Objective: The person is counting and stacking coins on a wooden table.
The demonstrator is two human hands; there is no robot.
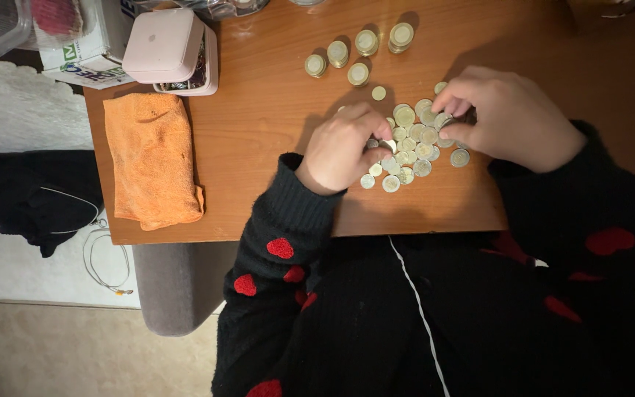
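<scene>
A loose pile of coins (411,143) lies on the wooden bench (273,110) just right of the frame's centre, with both hands on it. The left hand (343,147) rests curled at the pile's left edge, its grip pinched shut on what looks like one coin near the thumb tip, though the view is too small to be sure. The right hand (512,117) sits at the pile's right edge, fingers bent inward and closed on a few coins, apparently a short stack held edgewise.

Above the pile, toward the top centre, stand five short coin stacks (358,51) in a loose arc, with a single coin (378,93) between them and the pile.

The coins are small, rigid metal discs: light one by one, smooth and likely slippery, and flat enough to resist lifting off the bench. They are best pinched by the rim or slid to an edge. Stacks would topple easily if nudged sideways.

An orange cloth (152,158) lies at the left, and a pale pink box (167,45) above it.
</scene>
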